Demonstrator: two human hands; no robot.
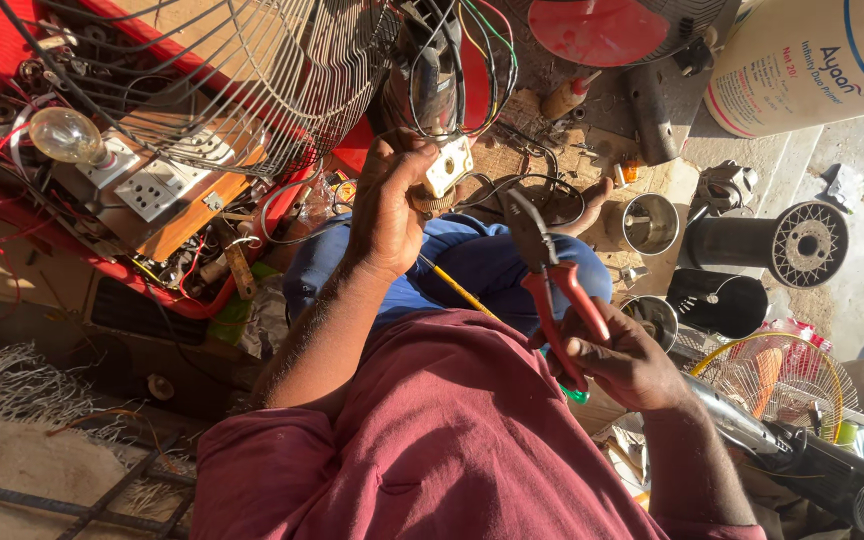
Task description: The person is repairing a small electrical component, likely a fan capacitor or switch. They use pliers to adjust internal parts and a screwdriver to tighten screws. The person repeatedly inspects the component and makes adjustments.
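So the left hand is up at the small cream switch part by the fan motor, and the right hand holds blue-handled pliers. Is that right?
Not quite: the head view shows the pliers in the right hand have red handles, not blue. The rest stands: the left hand is raised to the small cream switch part by the fan motor.

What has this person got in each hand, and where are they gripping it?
The right hand grips red-handled pliers by the handles. The left hand holds a small cream switch part with wires, pinched at its lower edge.
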